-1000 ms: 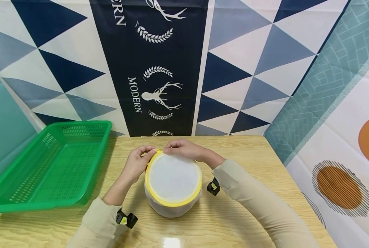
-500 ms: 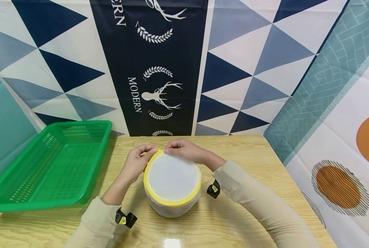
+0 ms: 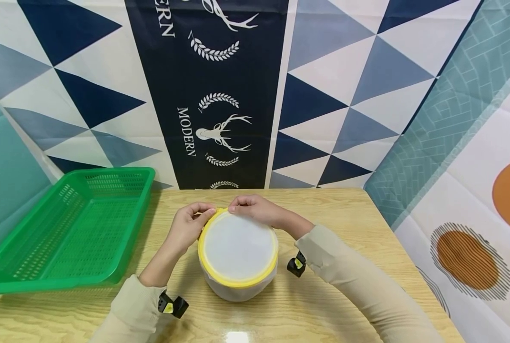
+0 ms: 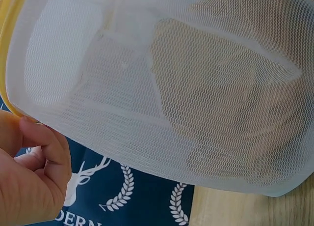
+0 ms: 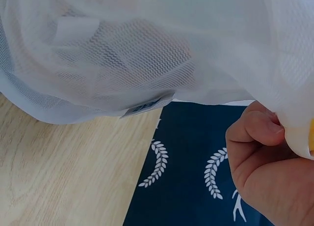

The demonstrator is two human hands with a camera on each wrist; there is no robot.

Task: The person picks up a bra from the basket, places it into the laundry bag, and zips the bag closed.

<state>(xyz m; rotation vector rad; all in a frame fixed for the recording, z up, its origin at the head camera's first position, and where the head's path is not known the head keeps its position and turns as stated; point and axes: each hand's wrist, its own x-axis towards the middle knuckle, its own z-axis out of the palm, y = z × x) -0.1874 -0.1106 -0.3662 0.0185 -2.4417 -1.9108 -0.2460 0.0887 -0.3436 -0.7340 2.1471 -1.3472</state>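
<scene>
A round white mesh laundry bag (image 3: 239,245) with a yellow zipper band (image 3: 202,255) around its top stands on the table. At its far left rim my left hand (image 3: 188,225) pinches the yellow edge between thumb and fingers. Close beside it, my right hand (image 3: 257,209) grips the far rim, thumb on top and fingers curled behind. In the left wrist view, a fold and a tan area show through the mesh (image 4: 216,83). A small label (image 5: 147,106) hangs from the bag's side in the right wrist view. The zipper pull is hidden by the fingers.
A green plastic basket (image 3: 124,247) with perforated sides stands to the left on the wooden table (image 3: 336,295). Behind the table hangs a patterned cloth (image 3: 220,133), and more printed cloth (image 3: 465,209) closes off the right side.
The bag has shifted slightly to the left. My right hand has slid a little to the right along the rim; my left hand keeps its pinch at nearly the same spot.
</scene>
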